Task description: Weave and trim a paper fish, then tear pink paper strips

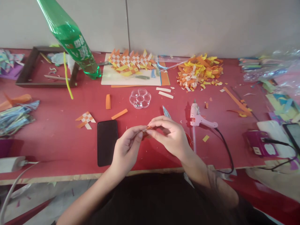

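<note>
Dark clothing [150,200] lies nearest, below the grip. Left hand [127,142] and right hand [172,134] together pinch a small orange paper piece [148,128] above the red table [70,147]. Beyond the grip sits a clear flower-shaped palette [140,99]; to the grip's left, a black phone [107,143]; to its right, a pink glue gun [198,119]; farther beyond, woven orange-and-white paper [131,61].

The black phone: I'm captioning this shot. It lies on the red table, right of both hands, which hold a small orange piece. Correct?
The side is wrong: the head view shows the black phone lying on the red table to the left of the left hand and the right hand, which do hold a small orange piece.
</note>
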The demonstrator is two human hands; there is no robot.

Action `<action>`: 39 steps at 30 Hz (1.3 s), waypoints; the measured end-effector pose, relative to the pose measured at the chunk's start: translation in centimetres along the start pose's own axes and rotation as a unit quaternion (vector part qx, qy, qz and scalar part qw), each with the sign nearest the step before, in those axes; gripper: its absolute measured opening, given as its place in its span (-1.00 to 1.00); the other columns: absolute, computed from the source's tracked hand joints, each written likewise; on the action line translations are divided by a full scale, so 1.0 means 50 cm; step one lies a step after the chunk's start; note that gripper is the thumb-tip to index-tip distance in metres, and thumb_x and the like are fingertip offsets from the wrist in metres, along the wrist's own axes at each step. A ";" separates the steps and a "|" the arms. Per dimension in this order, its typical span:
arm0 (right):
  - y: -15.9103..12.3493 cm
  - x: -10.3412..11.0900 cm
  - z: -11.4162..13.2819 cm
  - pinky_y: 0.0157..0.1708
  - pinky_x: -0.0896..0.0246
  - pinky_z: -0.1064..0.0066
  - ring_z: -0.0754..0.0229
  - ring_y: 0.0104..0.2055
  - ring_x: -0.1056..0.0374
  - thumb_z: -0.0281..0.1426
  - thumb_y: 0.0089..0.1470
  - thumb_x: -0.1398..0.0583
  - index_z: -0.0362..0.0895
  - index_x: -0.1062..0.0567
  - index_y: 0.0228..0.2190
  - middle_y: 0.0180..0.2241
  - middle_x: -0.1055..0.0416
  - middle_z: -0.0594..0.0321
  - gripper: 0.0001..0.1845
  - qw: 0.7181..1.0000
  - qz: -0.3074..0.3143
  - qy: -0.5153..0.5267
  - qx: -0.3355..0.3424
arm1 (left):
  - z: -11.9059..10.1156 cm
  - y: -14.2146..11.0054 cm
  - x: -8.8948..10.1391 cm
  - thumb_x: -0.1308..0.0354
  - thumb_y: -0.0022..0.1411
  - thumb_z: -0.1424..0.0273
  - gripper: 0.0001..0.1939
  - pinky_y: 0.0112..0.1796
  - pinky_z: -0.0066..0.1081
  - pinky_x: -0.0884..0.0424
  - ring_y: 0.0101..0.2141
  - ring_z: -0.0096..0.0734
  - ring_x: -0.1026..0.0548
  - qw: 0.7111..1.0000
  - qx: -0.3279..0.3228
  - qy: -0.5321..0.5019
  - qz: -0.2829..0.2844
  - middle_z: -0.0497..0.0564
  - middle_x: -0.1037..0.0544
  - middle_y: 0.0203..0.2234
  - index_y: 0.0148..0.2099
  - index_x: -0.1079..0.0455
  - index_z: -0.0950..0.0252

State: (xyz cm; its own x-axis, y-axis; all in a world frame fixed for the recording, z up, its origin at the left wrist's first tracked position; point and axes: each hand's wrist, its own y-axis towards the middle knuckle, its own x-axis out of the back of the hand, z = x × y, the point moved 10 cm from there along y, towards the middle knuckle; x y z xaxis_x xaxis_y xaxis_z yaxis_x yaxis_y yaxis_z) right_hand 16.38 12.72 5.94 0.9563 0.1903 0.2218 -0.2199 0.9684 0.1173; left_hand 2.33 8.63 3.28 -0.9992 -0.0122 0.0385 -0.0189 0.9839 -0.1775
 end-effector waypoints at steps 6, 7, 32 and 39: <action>0.000 0.004 -0.002 -0.21 -0.43 0.32 0.19 -0.21 -0.47 -0.40 0.05 -0.33 -0.07 -0.58 -0.35 -0.24 -0.53 0.20 -0.95 1.000 0.001 -0.011 -0.008 | 0.003 0.002 -0.004 -0.07 0.37 0.38 -0.82 -0.06 -0.35 -0.55 -0.12 -0.30 -0.62 1.000 -0.001 -0.013 0.007 0.06 -0.65 -0.14 -0.07 -0.47 0.27; 0.000 0.003 -0.001 -0.20 -0.43 0.31 0.19 -0.20 -0.47 -0.40 0.05 -0.33 -0.07 -0.58 -0.36 -0.24 -0.54 0.20 -0.95 1.000 0.003 -0.009 -0.008 | 0.002 0.002 -0.004 -0.07 0.37 0.38 -0.82 -0.06 -0.35 -0.55 -0.12 -0.30 -0.62 1.000 -0.007 -0.014 0.009 0.07 -0.65 -0.15 -0.07 -0.47 0.28; -0.006 0.006 -0.001 -0.22 -0.42 0.35 0.24 -0.23 -0.45 -0.42 0.11 -0.27 -0.10 -0.53 -0.21 -0.23 -0.52 0.20 -0.84 0.998 0.047 0.034 0.000 | 0.007 0.000 -0.008 -0.04 0.39 0.40 -0.89 -0.15 -0.44 -0.56 -0.28 -0.49 -0.60 0.999 -0.005 -0.053 0.008 -0.01 -0.60 -0.27 -0.12 -0.39 0.26; -0.007 0.004 0.039 -0.11 -0.39 0.39 0.27 -0.14 -0.46 -0.55 0.17 -0.22 -0.10 -0.56 -0.21 -0.21 -0.54 0.22 -0.83 0.982 0.124 -0.069 0.121 | 0.039 0.003 -0.027 -0.07 0.35 0.43 -0.89 -0.27 -0.55 -0.53 -0.37 -0.59 -0.53 0.987 0.074 -0.136 0.053 -0.09 -0.52 -0.35 -0.12 -0.40 0.24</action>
State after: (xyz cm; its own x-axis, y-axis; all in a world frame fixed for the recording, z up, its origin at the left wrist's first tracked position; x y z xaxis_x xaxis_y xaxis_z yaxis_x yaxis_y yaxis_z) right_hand 16.26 12.10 7.83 0.8361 0.3750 0.4004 -0.4979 0.8252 0.2669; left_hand 3.62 8.47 1.25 -0.9683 0.0223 -0.2489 0.1011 0.9458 -0.3085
